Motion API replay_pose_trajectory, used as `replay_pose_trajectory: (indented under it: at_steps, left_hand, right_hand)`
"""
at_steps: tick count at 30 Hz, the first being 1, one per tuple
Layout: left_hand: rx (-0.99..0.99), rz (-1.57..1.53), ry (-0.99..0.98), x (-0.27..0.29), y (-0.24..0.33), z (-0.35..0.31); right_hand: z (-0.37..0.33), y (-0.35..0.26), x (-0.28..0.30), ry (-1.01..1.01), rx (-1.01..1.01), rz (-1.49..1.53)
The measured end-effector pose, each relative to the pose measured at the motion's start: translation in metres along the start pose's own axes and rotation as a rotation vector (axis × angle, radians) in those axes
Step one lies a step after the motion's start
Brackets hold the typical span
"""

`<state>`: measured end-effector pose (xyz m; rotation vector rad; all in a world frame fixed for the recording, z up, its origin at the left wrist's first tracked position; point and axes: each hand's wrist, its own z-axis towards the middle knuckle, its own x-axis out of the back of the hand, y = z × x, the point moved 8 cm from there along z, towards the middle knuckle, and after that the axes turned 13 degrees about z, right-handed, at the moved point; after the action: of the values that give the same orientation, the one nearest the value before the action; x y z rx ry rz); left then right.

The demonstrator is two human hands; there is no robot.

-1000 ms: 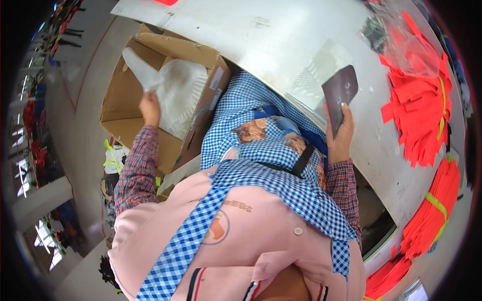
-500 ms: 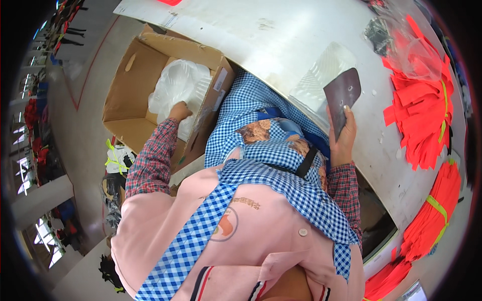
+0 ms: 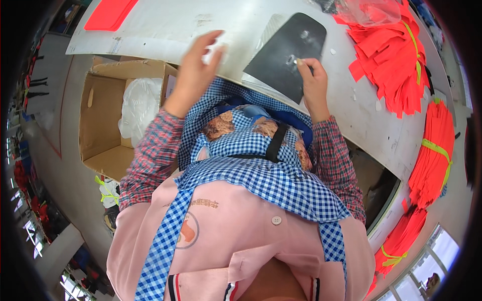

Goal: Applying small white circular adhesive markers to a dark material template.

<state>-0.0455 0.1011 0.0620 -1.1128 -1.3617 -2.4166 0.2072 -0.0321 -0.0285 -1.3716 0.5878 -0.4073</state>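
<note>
A dark, flat, tapered panel (image 3: 286,52) lies tilted over the table's near edge, with two small shiny marks on its face. My right hand (image 3: 315,85) pinches its right-hand edge; the tip on top carries a small white bit, and the fingers underneath are hidden. Beneath the panel, a clear ribbed plastic sheet (image 3: 268,37) shows along its left side. My left hand (image 3: 196,70) is raised in the air between the carton and the panel, its fingers apart and nothing seen in it.
An open cardboard carton (image 3: 108,90) holding clear plastic (image 3: 139,108) stands to my left, below the white table (image 3: 226,30). Bright orange-red pieces (image 3: 109,14) lie at the far left of the table. Yellow-tied bundles of orange-red strips (image 3: 389,60) line the right side.
My left hand has come up out of the carton and moved right, over the table edge. The dark panel has turned flatter and shifted left with my right hand. The whole view has swung too.
</note>
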Motion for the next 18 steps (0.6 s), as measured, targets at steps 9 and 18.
replay_pose_trajectory:
  at_steps: [9,18]
  left_hand:
    - [-0.354,0.368,-0.274,-0.112,0.023,-0.036]
    - [-0.397,0.428,-0.240,-0.120,0.018,-0.046]
  right_hand:
    - [0.024,0.015,-0.026,-0.195,-0.165,-0.345]
    - [0.024,0.013,0.008,0.056,-0.039,-0.431]
